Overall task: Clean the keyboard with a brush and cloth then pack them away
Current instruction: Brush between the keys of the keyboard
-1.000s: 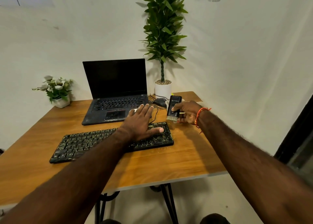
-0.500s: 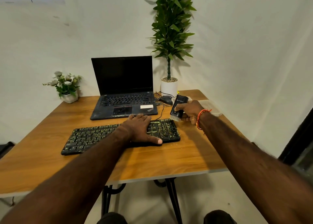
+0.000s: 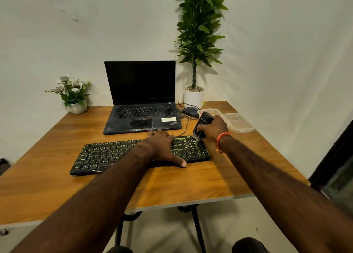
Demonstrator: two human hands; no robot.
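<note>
A black keyboard (image 3: 107,155) with yellowish key markings lies across the middle of the wooden table (image 3: 191,184). My left hand (image 3: 162,147) rests flat on its right half, fingers straight, thumb at the front edge. My right hand (image 3: 214,127) grips a black brush (image 3: 204,122) tilted with its bristles touching the keyboard's far right corner. No cloth is visible.
An open black laptop (image 3: 141,103) stands behind the keyboard. A mouse (image 3: 190,111) with its cable, a clear plastic box (image 3: 215,111) and its lid (image 3: 239,122) sit at the back right. A tall potted plant (image 3: 193,98) and a small flower pot (image 3: 76,105) stand at the back.
My right hand has lowered the brush from above the table down to the keyboard's far right corner. My left hand has stayed on the keyboard. The view has shifted.
</note>
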